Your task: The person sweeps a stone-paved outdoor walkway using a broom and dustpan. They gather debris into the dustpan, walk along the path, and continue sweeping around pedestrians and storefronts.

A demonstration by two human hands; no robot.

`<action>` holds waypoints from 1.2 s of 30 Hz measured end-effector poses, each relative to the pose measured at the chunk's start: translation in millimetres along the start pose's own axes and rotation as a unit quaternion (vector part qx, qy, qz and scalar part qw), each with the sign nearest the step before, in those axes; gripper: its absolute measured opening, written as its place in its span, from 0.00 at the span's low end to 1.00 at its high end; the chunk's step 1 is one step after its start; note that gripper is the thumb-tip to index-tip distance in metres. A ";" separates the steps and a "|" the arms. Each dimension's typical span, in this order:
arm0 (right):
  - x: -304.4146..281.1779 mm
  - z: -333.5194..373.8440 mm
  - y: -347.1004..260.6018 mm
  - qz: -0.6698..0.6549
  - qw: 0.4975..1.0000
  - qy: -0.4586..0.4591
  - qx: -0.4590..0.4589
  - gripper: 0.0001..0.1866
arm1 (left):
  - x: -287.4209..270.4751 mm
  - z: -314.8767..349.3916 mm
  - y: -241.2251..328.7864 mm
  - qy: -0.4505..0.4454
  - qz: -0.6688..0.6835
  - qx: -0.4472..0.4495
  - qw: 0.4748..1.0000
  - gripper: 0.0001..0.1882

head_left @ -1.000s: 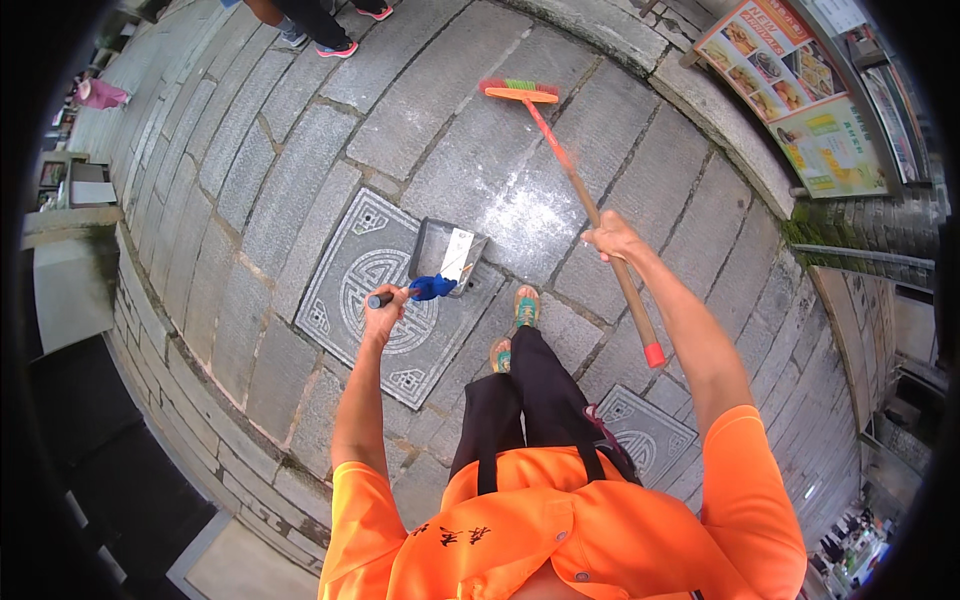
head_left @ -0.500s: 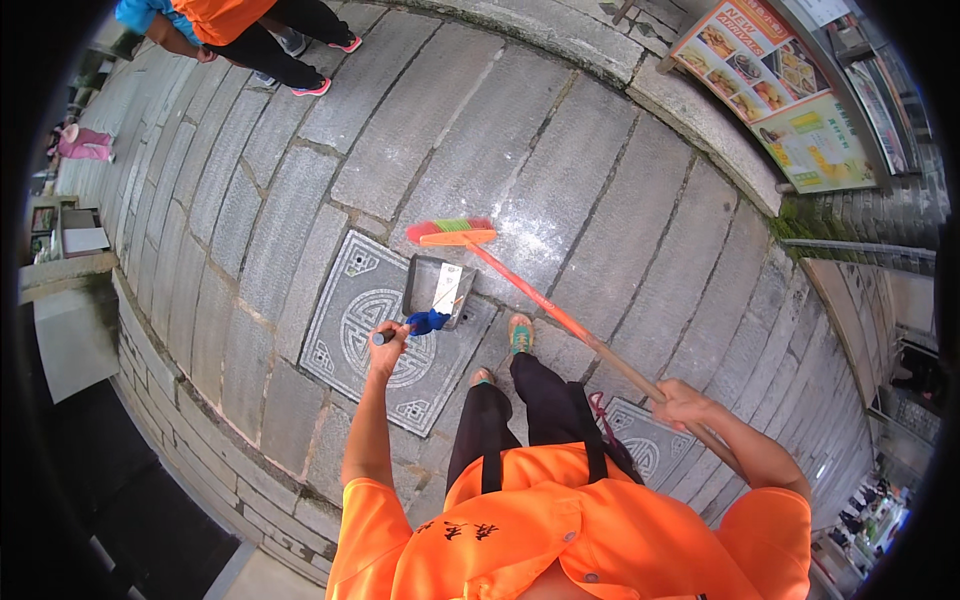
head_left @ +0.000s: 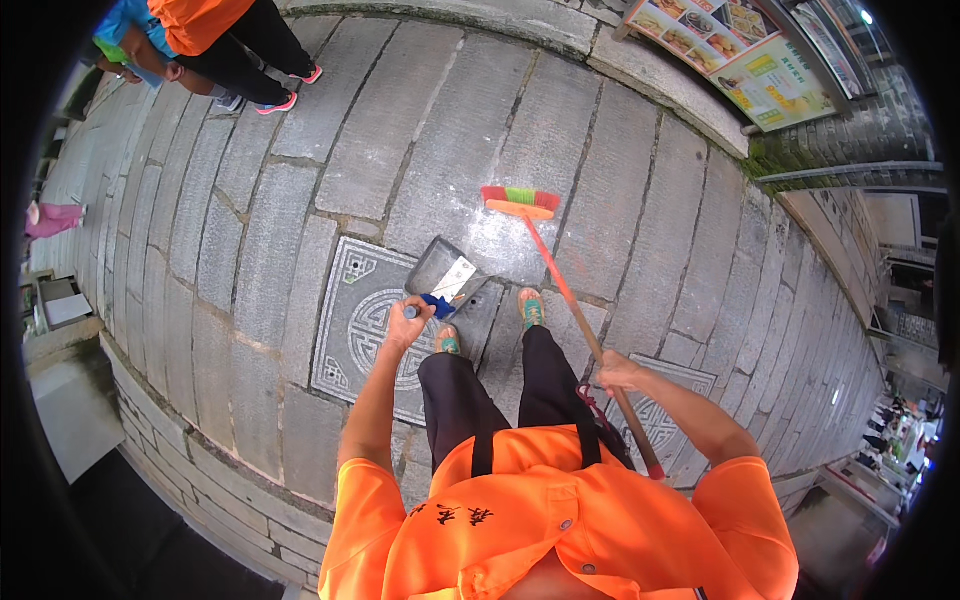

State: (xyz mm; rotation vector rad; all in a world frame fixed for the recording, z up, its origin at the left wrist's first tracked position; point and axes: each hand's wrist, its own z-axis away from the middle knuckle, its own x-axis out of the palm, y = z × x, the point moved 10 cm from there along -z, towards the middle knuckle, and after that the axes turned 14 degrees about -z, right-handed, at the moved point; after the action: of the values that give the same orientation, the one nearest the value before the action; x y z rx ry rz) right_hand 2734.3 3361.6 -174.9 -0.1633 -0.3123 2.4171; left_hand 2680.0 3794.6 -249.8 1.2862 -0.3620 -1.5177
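Ahead of the feet (head_left: 532,308), the dustpan (head_left: 432,264) is being gripped by the left hand (head_left: 404,326), the broom (head_left: 566,294) beside it by the right hand (head_left: 620,372); spilling the white strip (head_left: 454,277) inside is being risked by any tilt.

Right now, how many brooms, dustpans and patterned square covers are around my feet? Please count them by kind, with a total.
Broom: 1
Dustpan: 1
Square covers: 2 (left cover, right cover, both partly hidden)
Total: 4
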 end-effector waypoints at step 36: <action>23.4 161.1 154.2 -0.431 0.900 0.057 0.003 0.05 | 43.4 -1.3 1.0 -0.079 -0.001 0.019 0.997 0.10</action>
State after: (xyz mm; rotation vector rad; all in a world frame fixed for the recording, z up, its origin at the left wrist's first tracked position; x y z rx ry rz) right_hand 2588.7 3234.2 -61.6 -0.1261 -0.2503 1.5187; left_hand 2688.0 3758.3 -272.3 1.1995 -0.4935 -1.6267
